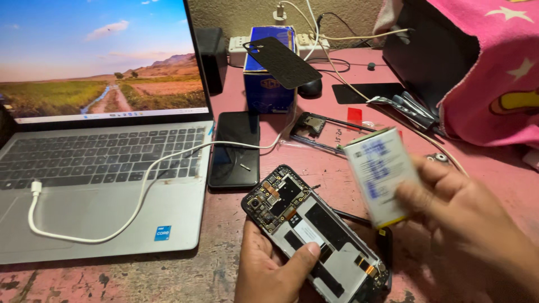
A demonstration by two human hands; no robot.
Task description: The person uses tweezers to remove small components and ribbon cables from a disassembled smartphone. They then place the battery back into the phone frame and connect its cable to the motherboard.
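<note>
My left hand point(275, 269) grips an opened black phone point(314, 230) with its back off, thumb lying across the bare battery bay and the circuit board pointing up-left. My right hand point(466, 230) holds a white flat phone battery point(379, 174) with a blue printed label, lifted just above and right of the phone and blurred. A thin black tool point(351, 217) lies under the phone's right side.
An open grey laptop point(101, 185) with a white cable point(140, 185) fills the left. A black phone point(234, 148) lies beside it. Farther back are a phone frame point(325, 132), a blue box point(268, 84) with a black back cover point(289, 62), a power strip point(238, 45) and pink cloth point(494, 73).
</note>
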